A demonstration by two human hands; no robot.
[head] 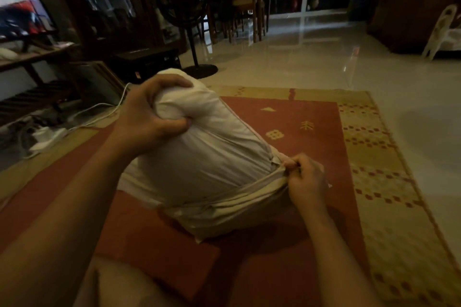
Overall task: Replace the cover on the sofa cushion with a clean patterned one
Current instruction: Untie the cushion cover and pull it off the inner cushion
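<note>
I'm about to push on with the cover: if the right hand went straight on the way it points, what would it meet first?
Probably the cushion: the right hand, pinching the cover edge, points up-left into its side. Depth is unclear; it might skim past onto the rug.

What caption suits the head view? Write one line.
Left hand grips the top of the white cushion while right hand pinches the beige cover bunched round its lower end, above a red rug.

Left arm reaches forward from near left. Left hand (152, 117) is clenched, fingers and thumb dug into the far end of the cushion insert (212, 154). Right forearm enters from near right. Right hand (307, 182) is fisted, pinching the bunched cover (237, 205).
</note>
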